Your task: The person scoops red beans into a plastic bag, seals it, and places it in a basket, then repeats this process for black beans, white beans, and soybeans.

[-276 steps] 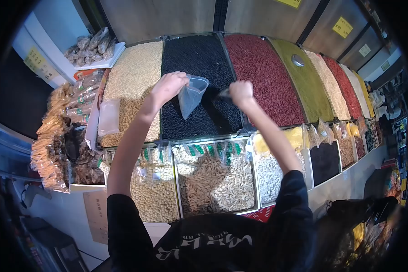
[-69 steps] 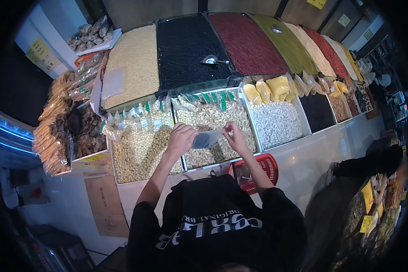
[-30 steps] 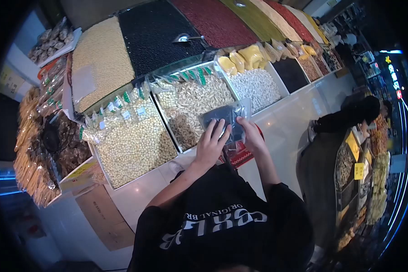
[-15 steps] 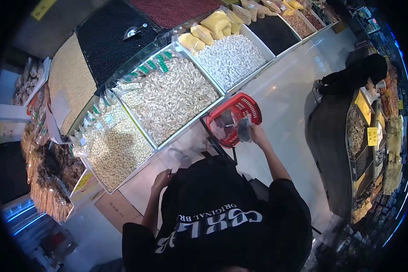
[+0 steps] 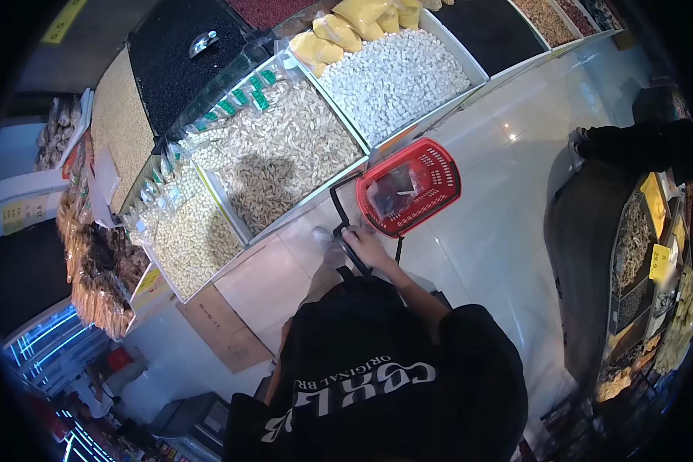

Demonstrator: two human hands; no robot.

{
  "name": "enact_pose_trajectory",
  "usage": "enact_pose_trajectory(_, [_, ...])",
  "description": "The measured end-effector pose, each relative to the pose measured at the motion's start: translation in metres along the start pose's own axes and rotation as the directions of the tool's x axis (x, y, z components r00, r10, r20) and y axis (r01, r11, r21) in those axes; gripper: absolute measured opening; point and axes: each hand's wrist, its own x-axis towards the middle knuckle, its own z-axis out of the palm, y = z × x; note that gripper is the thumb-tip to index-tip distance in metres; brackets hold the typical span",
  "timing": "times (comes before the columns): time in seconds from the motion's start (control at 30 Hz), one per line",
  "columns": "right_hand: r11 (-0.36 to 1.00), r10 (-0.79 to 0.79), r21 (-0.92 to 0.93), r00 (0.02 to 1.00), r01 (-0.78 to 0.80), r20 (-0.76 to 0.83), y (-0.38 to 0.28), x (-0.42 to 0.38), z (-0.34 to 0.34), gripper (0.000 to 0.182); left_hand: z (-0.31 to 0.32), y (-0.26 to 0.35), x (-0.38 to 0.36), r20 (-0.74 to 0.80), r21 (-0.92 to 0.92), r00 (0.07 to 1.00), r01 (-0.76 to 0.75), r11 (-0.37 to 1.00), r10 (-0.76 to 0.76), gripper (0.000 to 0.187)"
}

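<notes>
Near the middle of the head view, just beside the front edge of the bins, a red basket (image 5: pixel 433 202) shows above the pale tiled floor (image 5: pixel 485 254). The right hand (image 5: pixel 364 248) is closed round its black handle (image 5: pixel 338 203), fingers curled over the bar on the side nearer the body. Inside the basket lies a clear bag (image 5: pixel 393 192) with dark contents; what they are cannot be told. The left hand is out of sight — only a strip of that arm shows beside the black shirt (image 5: pixel 339 331) — so its state cannot be told.

Beyond the basket, white cubes (image 5: pixel 396 81) fill one bin, with yellow bags (image 5: pixel 362 19) along its back edge. Pale dried slices (image 5: pixel 292 154) fill the next bin to the left, then small round pale pieces (image 5: pixel 196 242). A metal scoop (image 5: pixel 202 44) rests on black beans (image 5: pixel 169 73) farther back. At the right, another person (image 5: pixel 631 146) in dark clothing stands near a curved display (image 5: pixel 581 269).
</notes>
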Motion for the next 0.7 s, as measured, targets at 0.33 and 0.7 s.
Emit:
enact_pose_trajectory(0.33, [0.998,0.067,-0.001,0.965,-0.069,0.252,0.002,-0.012,0.032,0.035,-0.009,0.052,-0.031,0.02,-0.071,0.988,0.154,0.986,-0.153,0.028])
enact_pose_trajectory(0.7, [0.877,0.327,0.293,0.919,-0.382,0.219,-0.045,0.016,0.058,0.021,0.072,-0.071,-0.106,-0.185,-0.474,0.861,0.344,0.811,-0.474,0.032])
